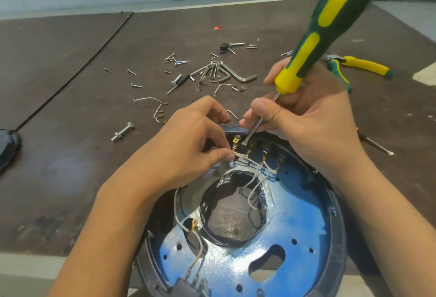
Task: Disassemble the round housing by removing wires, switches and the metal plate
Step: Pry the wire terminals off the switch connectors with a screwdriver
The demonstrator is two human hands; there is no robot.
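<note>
Wire-removal step in hand. Round housing (336, 245) lies open side up at lower centre of the frame, on the brown worktop (70, 84), with the metal plate (299, 214) seated inside it. A row of switches (264, 149) sits along the far inner rim, at centre frame, with several white wires (253, 180) plugged onto their brass tabs. Left hand (188, 141): thumb and forefinger pinch one of the wires just at its connector, at the leftmost tab; other fingers curled. Right hand (313, 117): fingers wrapped round the base of the green-and-yellow screwdriver (330, 20), thumb lying along the shaft, blade tip down beside that same tab. Upper centre of the frame: hex keys (224, 74), loose screws (177, 59) and freed wire pieces (153, 105); pliers (361, 64) at upper right. Judgement: task is partway through; switches and plate are not yet out. Next move calls for light levering at the connector with the blade while the left hand pulls straight off the tab. Risk: blade slipping toward the left fingertips.
</note>
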